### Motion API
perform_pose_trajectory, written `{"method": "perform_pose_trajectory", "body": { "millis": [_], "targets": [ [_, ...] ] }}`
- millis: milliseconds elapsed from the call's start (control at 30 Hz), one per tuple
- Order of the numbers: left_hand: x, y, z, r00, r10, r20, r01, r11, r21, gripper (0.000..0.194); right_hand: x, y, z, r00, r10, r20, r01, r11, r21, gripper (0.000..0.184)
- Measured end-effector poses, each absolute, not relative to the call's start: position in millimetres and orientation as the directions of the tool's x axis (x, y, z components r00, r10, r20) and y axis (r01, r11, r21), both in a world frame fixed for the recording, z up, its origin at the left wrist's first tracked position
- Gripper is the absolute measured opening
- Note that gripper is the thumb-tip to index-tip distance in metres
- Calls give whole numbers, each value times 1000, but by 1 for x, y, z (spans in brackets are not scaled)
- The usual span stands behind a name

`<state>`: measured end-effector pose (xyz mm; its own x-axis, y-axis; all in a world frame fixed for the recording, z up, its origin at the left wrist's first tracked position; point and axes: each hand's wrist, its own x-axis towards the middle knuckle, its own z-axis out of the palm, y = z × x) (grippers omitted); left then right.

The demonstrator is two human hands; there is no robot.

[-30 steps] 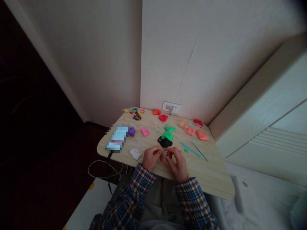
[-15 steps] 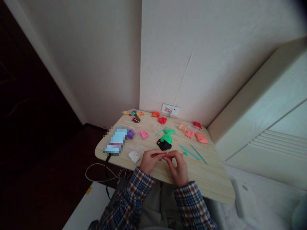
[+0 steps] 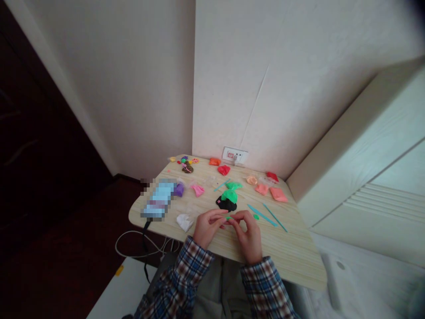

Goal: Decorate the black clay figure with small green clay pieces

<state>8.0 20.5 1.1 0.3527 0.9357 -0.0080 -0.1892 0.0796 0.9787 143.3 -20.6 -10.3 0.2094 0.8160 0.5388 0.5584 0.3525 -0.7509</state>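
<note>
My left hand (image 3: 207, 227) and my right hand (image 3: 246, 232) meet over the near part of the table, fingertips pinched together. Between them shows a small bit of green clay (image 3: 229, 218), held by both hands. Just beyond the fingers sits a black clay figure (image 3: 226, 204) with a green cap-like top (image 3: 229, 196) and a tiny pink mark on its left side. A small green clay piece (image 3: 256, 217) lies on the table right of my right hand. Left of my left hand is a white clay packet (image 3: 184, 221).
On the wooden table (image 3: 292, 252) lie blue-green modelling tools (image 3: 262, 215), a phone-like screen (image 3: 159, 198), a purple packet (image 3: 178, 190), a pink packet (image 3: 198, 190) and several red and orange packets (image 3: 278, 194). A brown clay figure (image 3: 187, 167) stands far left. A socket (image 3: 235, 155) is behind.
My fingertips have shifted slightly, and the green clay between them now shows. The whole view has tilted a little; the things on the table keep their places.
</note>
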Motion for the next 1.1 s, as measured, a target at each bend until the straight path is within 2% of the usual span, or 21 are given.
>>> {"method": "perform_pose_trajectory", "body": {
  "millis": [233, 400, 533, 733, 967, 1100],
  "targets": [
    [8, 25, -5, 370, 929, -21, -213, 107, 971, 30, 142, -22, -7, 187, 811, 554, 584, 362, -727, 21],
    [7, 23, -3, 447, 895, 6, -195, 91, 977, 38, 139, -21, -5, 148, 820, 553, 571, 386, -724, 20],
    [5, 23, -2, 523, 852, -17, -168, 123, 978, 46, 138, -22, -6, 201, 806, 556, 573, 364, -734, 20],
    [0, 23, -4, 597, 802, -28, -194, 178, 965, 46, 138, -23, -6, 247, 781, 574, 624, 325, -711, 23],
    [-2, 22, 0, 647, 761, -39, -266, 273, 925, 46, 139, -28, -4, 186, 750, 635, 681, 368, -633, 10],
    [3, 24, -1, 613, 788, -65, -246, 267, 932, 39, 140, -29, -5, 152, 766, 624, 655, 395, -645, 11]
  ]
}}
